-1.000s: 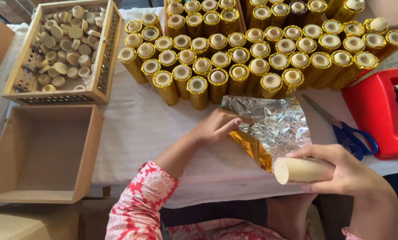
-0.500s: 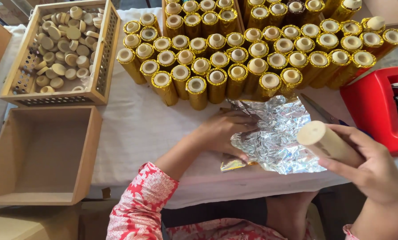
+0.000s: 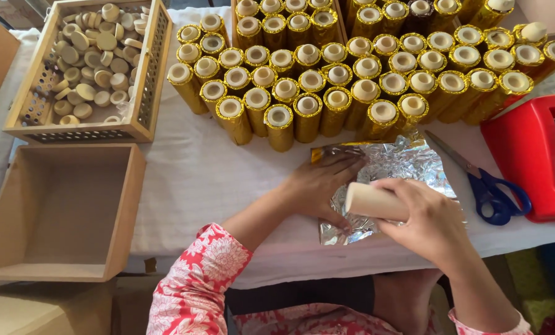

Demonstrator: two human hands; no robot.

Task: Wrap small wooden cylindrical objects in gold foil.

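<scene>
Tube over the foil, gold tubes crowding behind

My left hand (image 3: 317, 189) lies flat on the foil sheet (image 3: 392, 170), fingers apart; right hand (image 3: 429, 220) clamps the bare tube (image 3: 370, 201) above it, scissors (image 3: 485, 183) just beside, gold-wrapped tubes (image 3: 327, 93) beyond.

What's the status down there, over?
Left hand flat on foil sheet. Right hand holds plain tube over it. Scissors beside, not blocking.

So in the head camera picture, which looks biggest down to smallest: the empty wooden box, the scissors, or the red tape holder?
1. Empty wooden box, clearly biggest.
2. Red tape holder, though the picture's edge cuts it off.
3. Scissors, smallest.
</scene>
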